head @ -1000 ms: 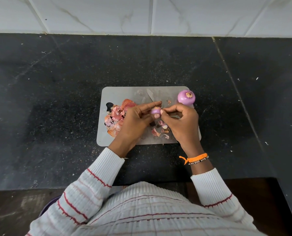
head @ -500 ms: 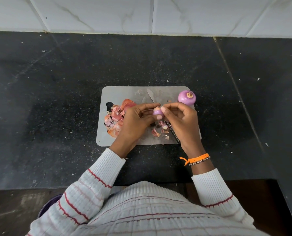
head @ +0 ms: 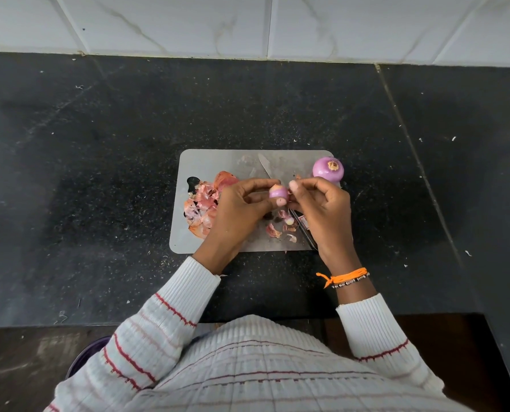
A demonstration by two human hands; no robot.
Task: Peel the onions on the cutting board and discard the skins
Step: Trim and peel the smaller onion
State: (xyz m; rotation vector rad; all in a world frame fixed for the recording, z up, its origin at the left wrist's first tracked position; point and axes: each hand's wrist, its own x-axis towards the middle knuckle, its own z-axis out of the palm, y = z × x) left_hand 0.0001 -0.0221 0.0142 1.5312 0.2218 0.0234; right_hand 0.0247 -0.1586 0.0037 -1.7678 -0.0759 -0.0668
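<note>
The left hand (head: 241, 209) pinched the small onion (head: 278, 194) while the right hand (head: 322, 209) nipped at its side; peeling well meant catching only loose skin.

We wear a white ribbed knit sweater (head: 247, 370) crossed by thin red and faded pinkish stripes, which run around the sleeves and across the chest. The left sleeve (head: 164, 316) ends in a plain ribbed cuff just below the wrist; the right sleeve (head: 375, 331) stops a little farther up the forearm and leaves the wrist bare. On that right wrist we have an orange thread band (head: 347, 275) with a knotted, loose tail, and beside it a thin beaded bracelet (head: 350, 283) of dark and pale beads.
</note>
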